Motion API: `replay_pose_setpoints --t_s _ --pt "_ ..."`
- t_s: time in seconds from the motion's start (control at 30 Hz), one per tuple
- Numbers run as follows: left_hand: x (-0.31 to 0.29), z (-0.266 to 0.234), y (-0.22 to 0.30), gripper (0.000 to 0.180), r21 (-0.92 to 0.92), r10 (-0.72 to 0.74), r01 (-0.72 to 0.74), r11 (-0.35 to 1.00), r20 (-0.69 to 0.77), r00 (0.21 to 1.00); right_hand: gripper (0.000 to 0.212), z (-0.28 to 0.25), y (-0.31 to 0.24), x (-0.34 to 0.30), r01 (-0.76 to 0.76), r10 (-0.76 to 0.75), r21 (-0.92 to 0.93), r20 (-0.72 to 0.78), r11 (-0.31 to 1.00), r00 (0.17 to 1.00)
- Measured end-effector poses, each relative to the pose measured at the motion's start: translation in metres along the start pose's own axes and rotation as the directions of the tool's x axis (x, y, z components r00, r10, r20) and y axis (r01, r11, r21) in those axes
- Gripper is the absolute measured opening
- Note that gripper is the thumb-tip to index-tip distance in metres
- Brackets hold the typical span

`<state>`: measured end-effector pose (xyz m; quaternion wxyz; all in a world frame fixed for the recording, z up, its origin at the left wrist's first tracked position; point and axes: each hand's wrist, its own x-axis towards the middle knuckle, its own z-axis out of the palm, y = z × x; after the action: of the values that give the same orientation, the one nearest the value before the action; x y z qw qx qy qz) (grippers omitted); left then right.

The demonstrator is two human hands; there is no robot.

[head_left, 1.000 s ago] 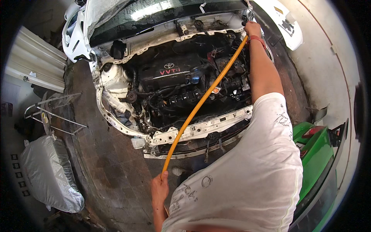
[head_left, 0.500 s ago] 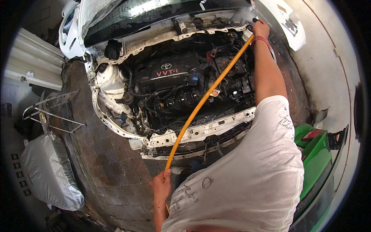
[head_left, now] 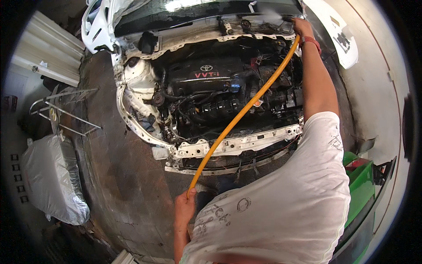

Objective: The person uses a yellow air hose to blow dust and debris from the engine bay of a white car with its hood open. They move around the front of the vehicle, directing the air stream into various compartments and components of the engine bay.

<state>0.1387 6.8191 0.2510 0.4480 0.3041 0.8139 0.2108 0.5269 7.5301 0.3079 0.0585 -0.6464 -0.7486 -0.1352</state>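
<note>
A yellow-orange hose runs diagonally over the open engine bay of a white car, bowed between my two hands. At the far right, beside the bay's rear corner, my right hand is closed around the hose's end and a dark nozzle. Pale spray leaves the nozzle toward the left, over the cowl below the windshield. Low in front of the car, my left hand is wrapped round the hose's lower stretch. Between them lies the black engine cover, looking wet.
The white front frame bar crosses the near side of the bay. A loose white body panel stands at the far right. Green bodywork is at the near right. To the left are a metal frame stand and a silver-covered object.
My right hand has shifted slightly left relative to the car, and the spray now streams left along the cowl. My left hand keeps its grip on the hose. The whole view has shifted a little.
</note>
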Motion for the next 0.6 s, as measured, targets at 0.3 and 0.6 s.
replay_pose_setpoints --t_s 0.3,0.6 --pt "-0.059 -0.047 -0.117 0.054 -0.177 -0.141 0.103 0.979 -0.221 0.965 0.048 0.009 -0.278 -0.016 0.330 -0.402 0.299 0.225 0.895 0.888" --pt "-0.111 -0.097 -0.236 0.058 -0.339 -0.277 0.178 0.924 -0.271 0.922 0.027 -0.077 -0.502 -0.078 0.518 -0.545 0.187 0.148 0.835 0.825"
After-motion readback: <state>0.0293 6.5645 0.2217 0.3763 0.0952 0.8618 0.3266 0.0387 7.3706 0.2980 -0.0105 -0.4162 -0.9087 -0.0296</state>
